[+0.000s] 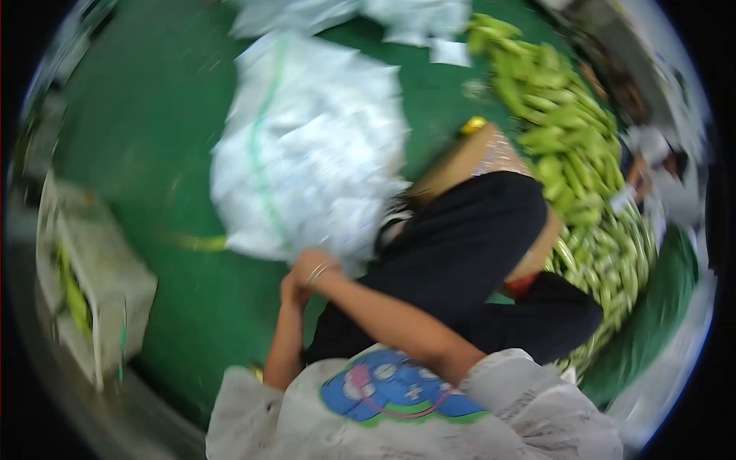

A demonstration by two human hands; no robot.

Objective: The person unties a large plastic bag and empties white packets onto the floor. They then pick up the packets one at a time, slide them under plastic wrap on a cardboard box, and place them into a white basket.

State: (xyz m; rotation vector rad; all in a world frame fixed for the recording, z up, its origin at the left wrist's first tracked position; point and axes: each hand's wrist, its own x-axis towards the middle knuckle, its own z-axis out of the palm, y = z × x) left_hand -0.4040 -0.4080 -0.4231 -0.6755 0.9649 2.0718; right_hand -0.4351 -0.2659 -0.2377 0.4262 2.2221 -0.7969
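Note:
A big bulging white plastic sack (322, 142) with a green stripe lies on the green floor in front of me. At its near edge my right hand (315, 267), with bracelets on the wrist, is closed on the gathered plastic. Right against it, my left hand (293, 290) is also closed at the same edge, its fingers partly hidden. Motion blur softens the view, and what the sack holds cannot be made out clearly. A long green vegetable (201, 243) lies on the floor by the sack's lower left corner.
A large heap of long light green vegetables (567, 146) spreads along the right, beside a cardboard box (452, 165) near my legs. At the left stands a pale crate (123, 268) with green produce inside. More white bags (414, 19) lie ahead. Another person (667, 176) is at far right.

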